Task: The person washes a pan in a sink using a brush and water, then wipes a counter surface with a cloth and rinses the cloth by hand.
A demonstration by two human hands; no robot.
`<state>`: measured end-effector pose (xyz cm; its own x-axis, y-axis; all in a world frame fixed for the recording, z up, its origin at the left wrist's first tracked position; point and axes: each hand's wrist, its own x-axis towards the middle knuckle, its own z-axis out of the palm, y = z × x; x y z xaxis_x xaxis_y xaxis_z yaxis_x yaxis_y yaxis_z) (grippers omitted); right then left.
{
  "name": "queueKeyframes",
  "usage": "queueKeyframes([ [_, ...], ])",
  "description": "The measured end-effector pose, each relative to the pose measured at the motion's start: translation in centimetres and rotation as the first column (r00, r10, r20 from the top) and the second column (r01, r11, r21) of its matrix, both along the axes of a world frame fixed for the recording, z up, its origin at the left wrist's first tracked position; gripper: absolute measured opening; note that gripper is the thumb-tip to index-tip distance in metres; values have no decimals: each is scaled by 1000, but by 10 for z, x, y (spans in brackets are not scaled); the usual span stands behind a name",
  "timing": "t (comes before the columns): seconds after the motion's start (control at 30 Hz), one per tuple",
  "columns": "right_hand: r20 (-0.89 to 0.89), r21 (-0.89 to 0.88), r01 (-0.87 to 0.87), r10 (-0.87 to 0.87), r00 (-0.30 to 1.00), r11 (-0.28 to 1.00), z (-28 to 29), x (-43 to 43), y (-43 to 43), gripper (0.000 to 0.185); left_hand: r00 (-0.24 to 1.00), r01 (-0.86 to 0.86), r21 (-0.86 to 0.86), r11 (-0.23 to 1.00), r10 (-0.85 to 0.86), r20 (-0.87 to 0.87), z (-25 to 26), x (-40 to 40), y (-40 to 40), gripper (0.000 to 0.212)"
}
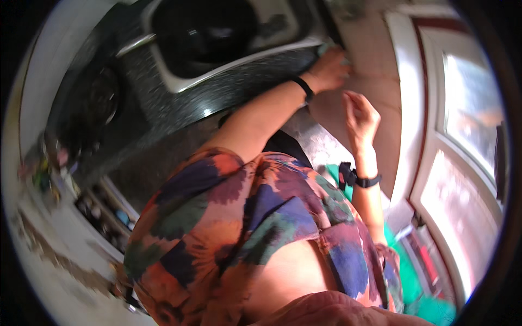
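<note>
My left hand (331, 70) reaches across the countertop to the corner by the wall, blurred. Its fingers are over a pale green thing (324, 49), perhaps a cloth or sponge, most of it hidden beneath them. A black band circles that wrist. The dark speckled countertop (244, 87) runs under the forearm, along the sink's pale rim (191, 82). Nearer to me, my right hand (362, 118) is raised by the wall, fingers curled in and thumb against them. Nothing shows in it. Another black band is on this wrist.
A large dark round basin or vessel (204, 32) fills the sink area. Further left is a dark hob (102, 98). On the right, a beige wall (373, 53) meets a white-framed window or door (432, 93). Green fabric (408, 273) hangs at lower right.
</note>
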<state>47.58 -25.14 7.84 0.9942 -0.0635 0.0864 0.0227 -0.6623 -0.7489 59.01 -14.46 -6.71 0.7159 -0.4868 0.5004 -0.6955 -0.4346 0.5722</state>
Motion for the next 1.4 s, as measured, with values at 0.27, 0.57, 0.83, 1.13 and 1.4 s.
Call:
queueKeyframes([
  [0.27,-59,42,-88,90,994,995,-36,15,-19,12,951,-295,46,954,298,-87,30,-140,191,33],
  [0.57,-69,4,-342,341,937,940,5,55,30,14,-91,-994,-73,-80,980,177,105,-208,448,42],
  [0.83,-5,-84,-457,459,889,885,14,74,27,11,226,-969,-216,121,786,-576,70,-123,305,37],
  [1.13,-98,-182,-126,109,989,975,17,33,-28,8,664,-747,-642,172,222,-714,127,204,195,36],
  [1.4,-291,-122,250,-275,916,961,-20,-53,-51,8,645,-720,388,576,761,68,10,421,213,42],
])
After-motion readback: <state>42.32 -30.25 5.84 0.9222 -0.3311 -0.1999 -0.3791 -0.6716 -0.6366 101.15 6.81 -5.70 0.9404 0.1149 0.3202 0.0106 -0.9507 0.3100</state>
